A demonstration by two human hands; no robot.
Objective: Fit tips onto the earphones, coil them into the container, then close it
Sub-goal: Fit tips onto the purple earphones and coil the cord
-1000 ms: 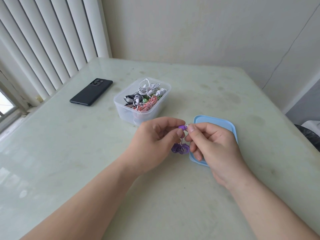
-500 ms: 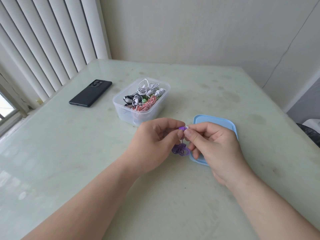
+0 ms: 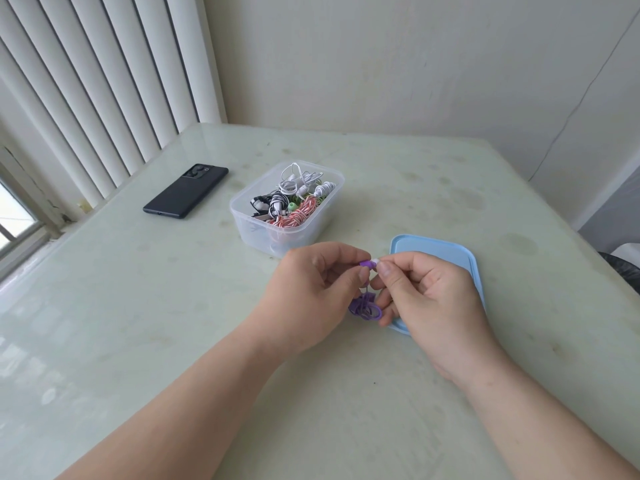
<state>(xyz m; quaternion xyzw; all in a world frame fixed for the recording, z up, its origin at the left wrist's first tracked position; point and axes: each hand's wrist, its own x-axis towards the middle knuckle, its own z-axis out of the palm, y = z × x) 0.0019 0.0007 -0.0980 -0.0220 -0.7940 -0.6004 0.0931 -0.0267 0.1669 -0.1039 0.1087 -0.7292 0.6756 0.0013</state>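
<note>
My left hand point(image 3: 311, 292) pinches a purple earbud point(image 3: 365, 264) between thumb and forefinger. Its coiled purple cable point(image 3: 365, 308) hangs below, between both hands. My right hand point(image 3: 429, 299) pinches a small white tip point(image 3: 375, 261) right against the end of the earbud. A clear plastic container point(image 3: 256, 221) stands just behind my hands, with several coiled earphones point(image 3: 294, 204) in white, black-and-white, green and pink inside. Its light blue lid point(image 3: 440, 252) lies flat on the table, partly hidden under my right hand.
A black phone point(image 3: 186, 190) lies face down at the left of the pale green table point(image 3: 138, 323). White vertical blinds point(image 3: 86, 81) and a window sill run along the left edge. A wall stands behind the table.
Both hands stay together at the same spot. My fingers have shifted slightly and the white tip now shows against the purple earbud.
</note>
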